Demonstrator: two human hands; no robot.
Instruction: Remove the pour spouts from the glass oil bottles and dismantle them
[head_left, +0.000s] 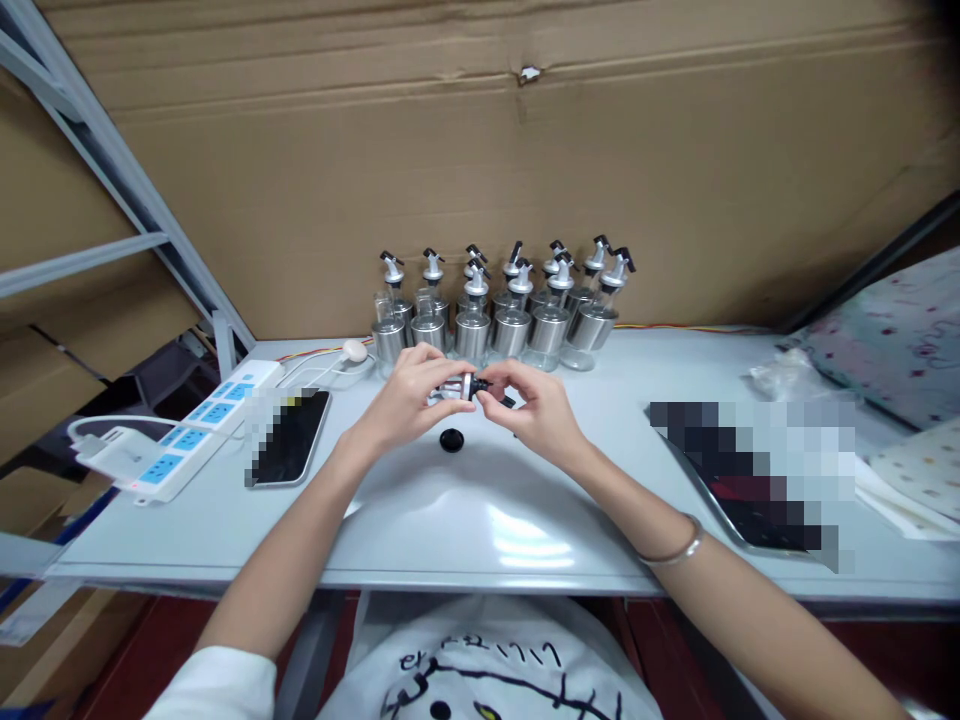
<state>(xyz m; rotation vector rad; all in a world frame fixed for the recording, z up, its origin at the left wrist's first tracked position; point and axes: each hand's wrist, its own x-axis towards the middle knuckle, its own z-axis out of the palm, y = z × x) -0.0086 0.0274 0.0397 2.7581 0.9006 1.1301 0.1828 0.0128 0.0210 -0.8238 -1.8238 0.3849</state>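
My left hand (409, 395) is closed on the silver body of a bottle pourer spout (468, 387), held sideways just above the table. The fingers of my right hand (534, 405) pinch the black end of that spout. A small dark piece (509, 401) shows by the right fingers; I cannot make out what it is. On the table below the hands lies a round black cap (451, 440). Behind them stand several glass bottles with steel sleeves (512, 335), most topped with silver and black pourers. Two front bottles at the left, including this open-necked bottle (389, 340), have no pourer.
A white power strip (217, 420) with a plugged-in charger (124, 455) and cables lies at the left, beside a phone (296, 440). On the right are a partly blurred tablet-like device (739, 500) and crumpled clear plastic (784, 377). Cardboard (450, 180) walls off the back.
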